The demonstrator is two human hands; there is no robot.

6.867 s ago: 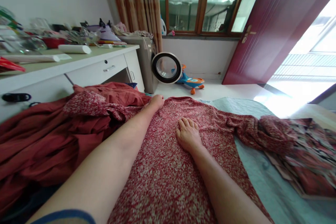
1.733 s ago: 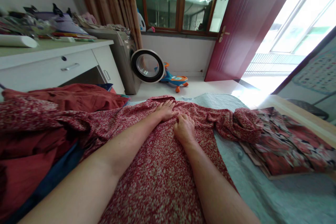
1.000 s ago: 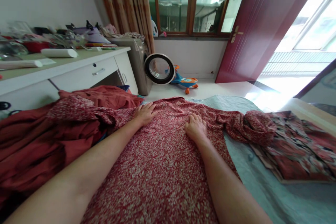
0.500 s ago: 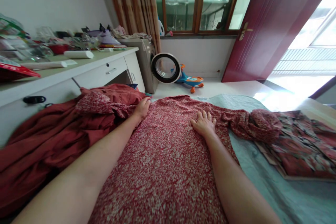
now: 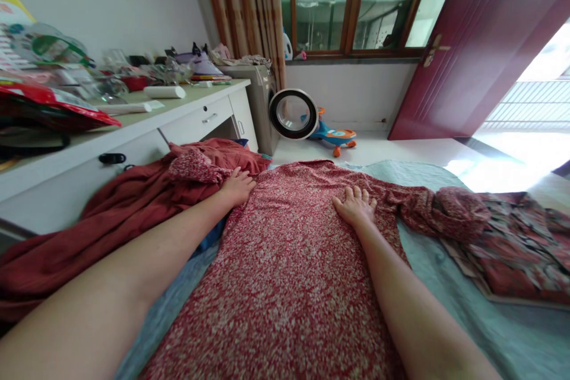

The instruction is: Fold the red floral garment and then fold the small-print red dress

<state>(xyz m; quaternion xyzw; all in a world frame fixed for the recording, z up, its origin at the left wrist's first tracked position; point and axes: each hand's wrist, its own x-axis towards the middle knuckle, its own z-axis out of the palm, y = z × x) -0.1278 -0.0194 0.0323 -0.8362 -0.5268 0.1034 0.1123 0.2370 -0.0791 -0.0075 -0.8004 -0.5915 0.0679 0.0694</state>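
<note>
On bed, head view: red floral dress (image 5: pixel 285 261) spread flat over pale green sheet (image 5: pixel 445 285), running from near edge to far end. Your left hand (image 5: pixel 238 185) rests at dress's far left edge, fingers loosely curled, touching bunched floral sleeve (image 5: pixel 193 166); grip on cloth not discernible. Your right hand (image 5: pixel 356 206) lies palm down on dress, right of centre, fingers spread, holding nothing. Rust-red garment (image 5: pixel 89 219) heaped left. Folded patterned cloth (image 5: pixel 512 249) right. Desk (image 5: pixel 133 124) far left.
</note>
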